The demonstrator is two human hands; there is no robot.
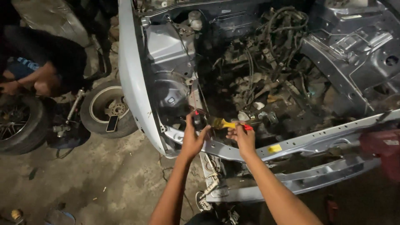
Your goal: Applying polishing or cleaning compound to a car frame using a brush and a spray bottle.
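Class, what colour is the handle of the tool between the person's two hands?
Yellow with a red end: the tool handle, seen best in the head view.

1 phone [111, 123] lies dark-screened on the tyre [95, 121] at left. A small yellow label [274, 148] sits on the grey front crossbar [316, 139].

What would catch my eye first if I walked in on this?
The stripped engine bay of a pale car, full of loose hoses, fills the upper middle. At its front edge, the left hand and right hand work a yellow-handled tool. Left, a wheel lies on the floor.
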